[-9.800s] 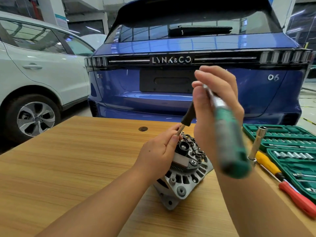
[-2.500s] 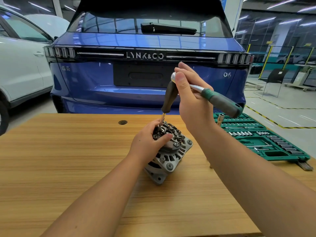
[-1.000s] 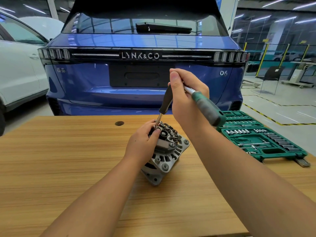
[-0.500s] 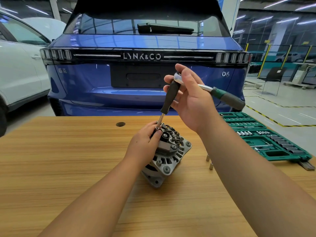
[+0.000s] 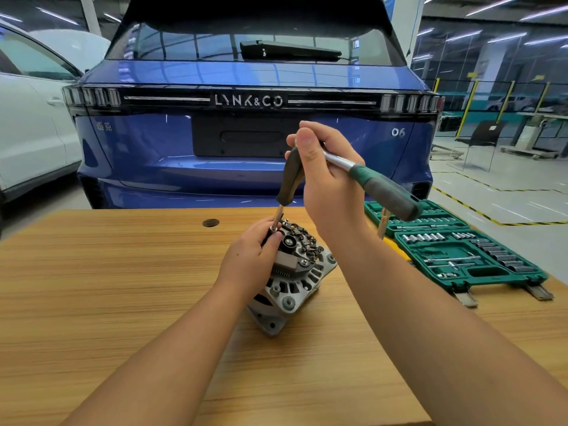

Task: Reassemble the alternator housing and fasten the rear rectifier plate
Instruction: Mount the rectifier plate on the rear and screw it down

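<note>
Alternator rests tilted on the wooden workbench, its rear rectifier plate turned up toward me. My left hand curls around the upper left side of the housing, thumb and fingertips pinching the small socket at the foot of the black extension bar, right where it meets the plate. My right hand sits above and slightly right of that grip, fingers wrapped around the head of the ratchet wrench, thumb pressed on top; its green handle juts out to the right, clear of my palm. Beyond my right wrist, an open green socket set case lies on the bench, well apart from the alternator. Past both hands, behind the bench, stands the tail of a blue Lynk & Co 06, with a white car off to the left.
</note>
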Motion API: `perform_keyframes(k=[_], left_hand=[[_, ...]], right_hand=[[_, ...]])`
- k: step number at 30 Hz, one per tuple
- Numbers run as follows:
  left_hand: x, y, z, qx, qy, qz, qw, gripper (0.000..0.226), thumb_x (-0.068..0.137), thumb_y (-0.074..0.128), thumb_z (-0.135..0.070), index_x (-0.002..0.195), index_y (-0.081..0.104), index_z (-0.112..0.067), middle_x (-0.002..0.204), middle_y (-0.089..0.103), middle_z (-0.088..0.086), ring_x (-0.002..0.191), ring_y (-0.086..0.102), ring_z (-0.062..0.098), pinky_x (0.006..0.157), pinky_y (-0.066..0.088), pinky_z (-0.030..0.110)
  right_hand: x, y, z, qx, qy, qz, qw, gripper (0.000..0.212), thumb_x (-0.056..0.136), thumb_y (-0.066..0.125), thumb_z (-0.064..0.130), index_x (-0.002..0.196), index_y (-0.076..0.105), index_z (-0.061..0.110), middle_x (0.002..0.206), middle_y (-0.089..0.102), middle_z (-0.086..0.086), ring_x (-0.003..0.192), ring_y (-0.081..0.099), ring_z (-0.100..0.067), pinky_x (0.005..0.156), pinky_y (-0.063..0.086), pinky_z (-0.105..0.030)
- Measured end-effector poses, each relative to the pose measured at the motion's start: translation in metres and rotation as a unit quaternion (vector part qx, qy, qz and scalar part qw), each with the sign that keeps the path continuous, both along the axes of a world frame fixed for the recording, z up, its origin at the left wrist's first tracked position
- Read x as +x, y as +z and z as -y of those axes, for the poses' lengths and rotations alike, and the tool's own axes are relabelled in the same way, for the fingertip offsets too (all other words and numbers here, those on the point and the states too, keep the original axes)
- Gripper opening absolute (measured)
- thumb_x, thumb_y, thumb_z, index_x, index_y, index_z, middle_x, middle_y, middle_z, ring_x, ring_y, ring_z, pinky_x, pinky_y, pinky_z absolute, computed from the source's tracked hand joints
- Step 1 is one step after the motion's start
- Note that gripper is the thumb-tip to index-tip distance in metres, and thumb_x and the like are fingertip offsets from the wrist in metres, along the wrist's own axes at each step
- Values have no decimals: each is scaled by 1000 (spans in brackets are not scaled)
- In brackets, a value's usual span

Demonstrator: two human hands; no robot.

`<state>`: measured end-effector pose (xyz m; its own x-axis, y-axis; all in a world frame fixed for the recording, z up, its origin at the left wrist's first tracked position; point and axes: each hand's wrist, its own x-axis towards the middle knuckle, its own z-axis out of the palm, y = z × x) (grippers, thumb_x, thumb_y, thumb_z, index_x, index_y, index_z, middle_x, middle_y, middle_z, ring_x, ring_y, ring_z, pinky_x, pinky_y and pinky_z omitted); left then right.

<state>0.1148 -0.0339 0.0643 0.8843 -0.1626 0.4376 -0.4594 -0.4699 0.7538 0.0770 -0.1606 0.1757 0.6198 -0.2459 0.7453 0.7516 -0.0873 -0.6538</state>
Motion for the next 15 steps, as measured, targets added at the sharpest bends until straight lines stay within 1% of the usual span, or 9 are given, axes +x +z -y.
perform_keyframes(k=[1,2,3,5,7,10,13,15], left_hand=[[0,0,0,-4,-2,-1,1000,30,106,47,-32,131,62,-31,125,51,-34,109,48,-13,80,32,6],[0,-1,-1,-8,-5,-1,1000,30,106,46,-33,132,62,-32,125,51,-34,107,47,-17,81,31,6],[0,-1,-1,-12,-8,-1,1000,31,106,46,-34,133,61,-33,126,51,-34,107,47,-20,83,32,7],[1,-2,-1,-16,-11,-1,1000,32,106,45,-36,134,60,-35,131,53,-32,111,46,-18,86,33,9],[1,-3,-2,-21,-16,-4,1000,32,106,44,-38,133,61,-36,132,53,-33,116,46,-15,88,35,11],[2,-2,-2,-27,-23,-3,999,30,106,44,-38,129,63,-36,128,54,-35,115,46,-19,90,37,15],[3,-2,-1,-22,-16,1,1000,33,107,43,-38,131,64,-33,138,54,-27,126,47,-7,100,40,26],[3,-2,0,-15,-9,6,1000,33,107,42,-37,130,65,-31,140,55,-23,130,47,0,105,41,32]], right_hand=[[1,0,1,11,15,-20,1000,13,99,58,30,108,64,23,102,74,-8,97,70,-29,87,58,-50],[3,-1,2,30,38,-44,998,13,99,56,32,108,62,25,104,74,-6,99,70,-26,88,58,-47],[4,-1,4,59,74,-73,993,13,99,56,34,107,60,25,104,75,-3,98,71,-23,86,59,-42],[8,1,8,130,174,-129,967,16,99,54,34,106,58,20,102,75,-1,93,70,-18,80,56,-35],[11,3,12,157,243,-171,942,18,101,52,34,103,59,18,100,74,-2,90,68,-17,81,50,-36],[15,12,17,163,307,-209,914,21,101,49,35,93,62,20,91,72,0,83,63,-18,84,44,-41],[18,18,22,187,351,-231,888,22,101,48,35,89,59,20,84,70,0,76,63,-18,85,43,-44],[19,19,21,205,358,-241,878,23,99,47,35,87,59,19,79,67,0,71,61,-18,85,41,-44]])
